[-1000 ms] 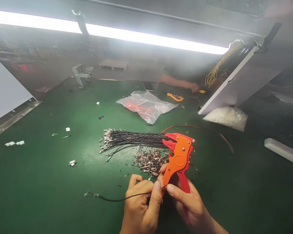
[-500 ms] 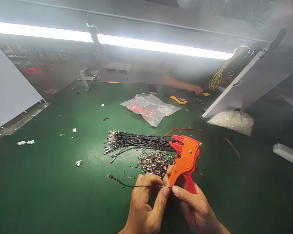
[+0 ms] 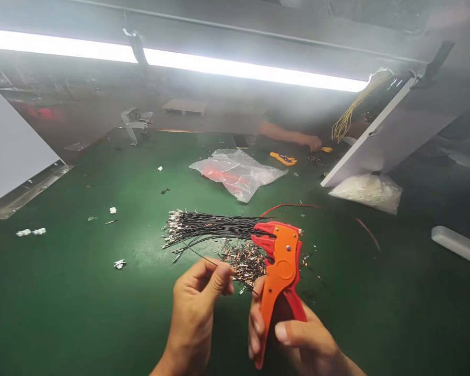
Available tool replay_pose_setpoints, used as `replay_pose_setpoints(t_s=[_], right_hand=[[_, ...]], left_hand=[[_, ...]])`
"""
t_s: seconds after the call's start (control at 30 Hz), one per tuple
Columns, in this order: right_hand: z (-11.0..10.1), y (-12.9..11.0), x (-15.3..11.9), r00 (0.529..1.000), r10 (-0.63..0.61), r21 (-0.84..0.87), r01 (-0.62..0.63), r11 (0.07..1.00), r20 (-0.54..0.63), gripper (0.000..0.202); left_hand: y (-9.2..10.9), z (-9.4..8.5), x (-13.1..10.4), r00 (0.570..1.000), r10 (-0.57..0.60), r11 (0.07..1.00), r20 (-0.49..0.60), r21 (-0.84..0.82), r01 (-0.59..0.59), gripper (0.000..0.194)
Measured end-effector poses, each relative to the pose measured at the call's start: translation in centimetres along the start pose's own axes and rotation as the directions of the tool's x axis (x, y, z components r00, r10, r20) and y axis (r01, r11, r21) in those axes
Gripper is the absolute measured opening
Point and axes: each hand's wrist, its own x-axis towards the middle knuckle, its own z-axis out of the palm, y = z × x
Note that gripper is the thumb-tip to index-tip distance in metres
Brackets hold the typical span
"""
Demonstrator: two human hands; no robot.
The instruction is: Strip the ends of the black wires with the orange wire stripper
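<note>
While pinching a thin black wire (image 3: 199, 254) between thumb and forefinger of the left hand (image 3: 196, 303), holds an orange-and-red wire stripper (image 3: 284, 266) in the right hand (image 3: 311, 334). Curls the left hand's other fingers toward the palm. Wraps the right fingers around the stripper's orange side, with the thumb across its red side. Points the jaws left, parted. Has the thin wire near the middle of the scene, slanting from far left to near right, with its right end close to the right fingers; cannot tell whether touching them. Has a bundle of black wires (image 3: 215, 225) just beyond, lying crosswise on a green tabletop (image 3: 102, 324) with metal terminals (image 3: 174, 222) at left, and a heap of wire clippings (image 3: 245, 261) between bundle and hands. Faces, farther off, a clear plastic bag (image 3: 238, 175) with something red inside, a yellow hand tool (image 3: 283, 158) to its right, and a co-worker's hand (image 3: 315, 143) at the far side.
</note>
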Motion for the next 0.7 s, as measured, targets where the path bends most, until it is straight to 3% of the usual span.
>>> replay_pose_setpoints(t_s=[0.13, 0.27, 0.5, 0.7], right_hand=[[0.0, 0.5, -0.2, 0.966, 0.222, 0.038, -0.229, 0.973, 0.131, 0.064], [0.4, 0.7, -0.3, 0.934, 0.337, -0.060, -0.332, 0.941, 0.118, 0.060], [-0.7, 1.7, -0.1, 0.956, 0.139, 0.025, -0.150, 0.988, 0.260, 0.051], [-0.8, 1.7, -0.3, 0.964, 0.153, -0.042, -0.148, 0.988, 0.219, 0.043]], left_hand=[[1.5, -0.5, 1.0, 0.982, -0.177, 0.970, -0.073, -0.180, 0.162, 0.043], [1.8, -0.7, 1.2, 0.973, -0.215, 0.950, -0.081, -0.248, 0.189, 0.043], [1.2, -0.6, 1.4, 0.965, -0.228, 0.944, -0.132, -0.272, 0.186, 0.047], [1.0, -0.7, 1.5, 0.967, -0.209, 0.944, -0.146, -0.290, 0.160, 0.047]])
